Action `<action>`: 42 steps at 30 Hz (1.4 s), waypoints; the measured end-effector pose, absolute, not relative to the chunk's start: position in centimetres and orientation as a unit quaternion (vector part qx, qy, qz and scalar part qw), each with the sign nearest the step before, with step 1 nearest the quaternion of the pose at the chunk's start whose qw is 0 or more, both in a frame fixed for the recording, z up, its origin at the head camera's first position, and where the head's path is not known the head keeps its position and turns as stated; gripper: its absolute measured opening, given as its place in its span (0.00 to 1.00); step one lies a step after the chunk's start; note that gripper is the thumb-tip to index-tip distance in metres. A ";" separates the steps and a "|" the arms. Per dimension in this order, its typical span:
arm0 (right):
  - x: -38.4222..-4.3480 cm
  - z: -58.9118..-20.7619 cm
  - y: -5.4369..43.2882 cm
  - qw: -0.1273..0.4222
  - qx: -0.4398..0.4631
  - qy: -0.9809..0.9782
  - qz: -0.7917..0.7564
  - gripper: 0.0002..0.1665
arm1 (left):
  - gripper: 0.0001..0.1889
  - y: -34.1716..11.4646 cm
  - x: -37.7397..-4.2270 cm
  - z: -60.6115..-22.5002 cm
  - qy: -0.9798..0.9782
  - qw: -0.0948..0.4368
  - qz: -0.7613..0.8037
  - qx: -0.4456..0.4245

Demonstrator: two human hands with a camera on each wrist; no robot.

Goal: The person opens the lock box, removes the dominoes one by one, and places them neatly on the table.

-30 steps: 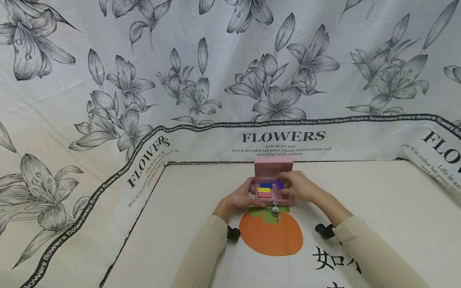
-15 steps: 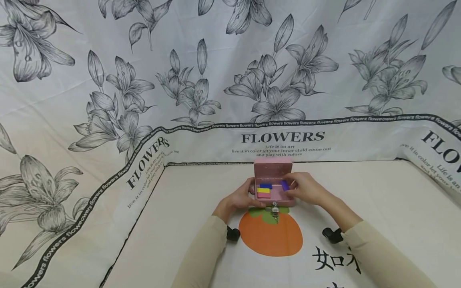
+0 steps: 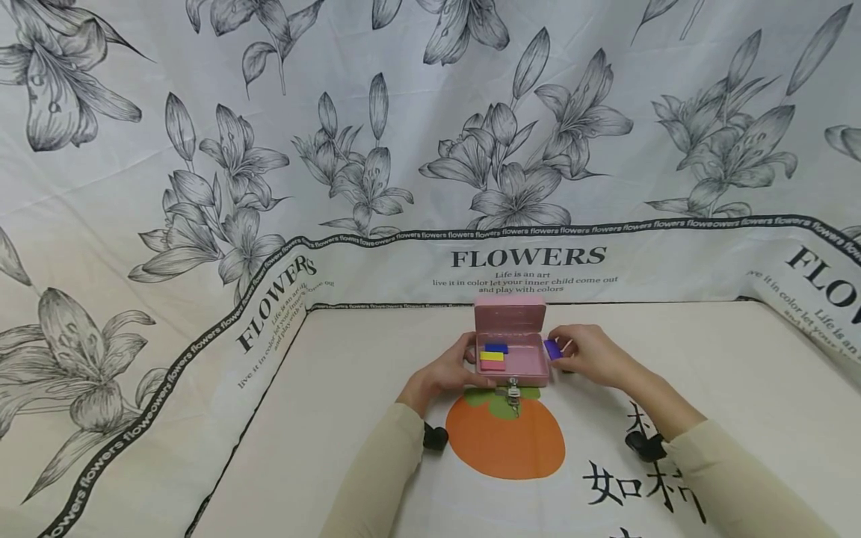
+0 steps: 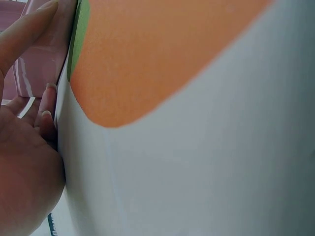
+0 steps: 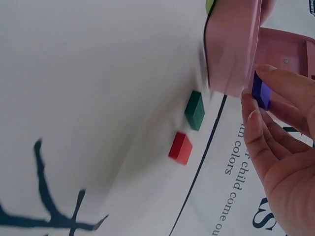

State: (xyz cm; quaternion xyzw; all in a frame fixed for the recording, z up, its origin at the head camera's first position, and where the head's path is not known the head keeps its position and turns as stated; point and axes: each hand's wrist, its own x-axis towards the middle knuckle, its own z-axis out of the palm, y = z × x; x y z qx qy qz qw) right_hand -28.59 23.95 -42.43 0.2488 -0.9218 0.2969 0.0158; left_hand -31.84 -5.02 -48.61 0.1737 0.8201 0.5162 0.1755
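A pink metal cash box [image 3: 528,364] stands with its lid [image 3: 510,317] raised; a lock with keys [image 3: 513,392] hangs at its front. My left hand [image 3: 447,368] grips its left front corner, thumb along the front wall. In the box's left part lie a blue block [image 3: 496,348], a yellow block [image 3: 492,356] and a pink block [image 3: 493,366]. Just outside the right wall, my right hand [image 3: 592,355] pinches a purple-blue block [image 5: 262,92] between thumb and fingers. The right wrist view shows a green block [image 5: 195,110] and a red block [image 5: 181,148] beside the box.
The tablecloth [image 3: 356,373] bears a printed orange persimmon [image 3: 506,441] in front of the box and black characters at right. A floral curtain [image 3: 377,269] rises right behind the box.
My right hand has carried the purple-blue block from inside the box, rightward over its right wall, to outside it. My left hand has stayed on the box.
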 end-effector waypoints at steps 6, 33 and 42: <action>-28.1 -42.4 25.5 0.010 0.238 -0.927 0.291 0.23 | 0.52 -5.0 -31.9 -48.7 0.819 0.178 0.518 0.173; -28.2 -44.0 30.7 0.004 0.193 -0.948 0.252 0.23 | 0.52 -5.0 -31.8 -48.5 0.818 0.183 0.522 0.158; -28.8 -45.2 31.4 0.007 0.192 -0.951 0.241 0.21 | 0.52 -5.0 -31.9 -48.7 0.818 0.181 0.522 0.159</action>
